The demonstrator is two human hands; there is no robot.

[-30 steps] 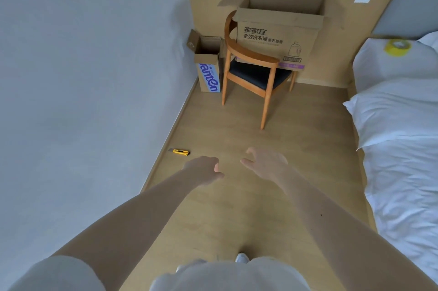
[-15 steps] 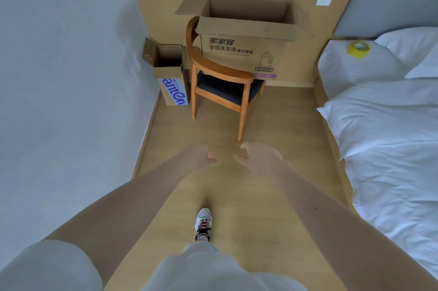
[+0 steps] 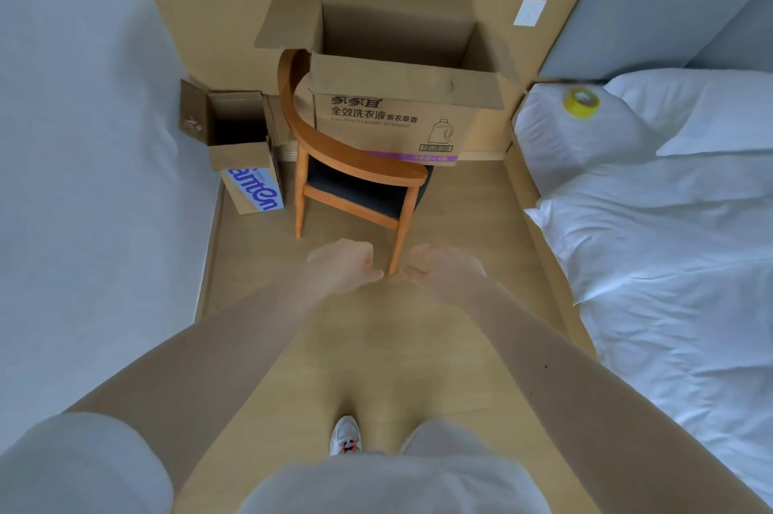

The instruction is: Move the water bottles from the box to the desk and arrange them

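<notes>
left grip (image 3: 343, 266), right grip (image 3: 443, 267): loose, holding nothing, stretched toward 12 o'clock, likely to reach | small box (image 3: 244, 162) at 11 o'clock, top open; inside dark, no water bottles seen | counter out of sight

soft even daylight, hands blurred

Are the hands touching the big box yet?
Apart. Head view: left hand and right hand hover over floor, the chair between them and the big box.
</notes>
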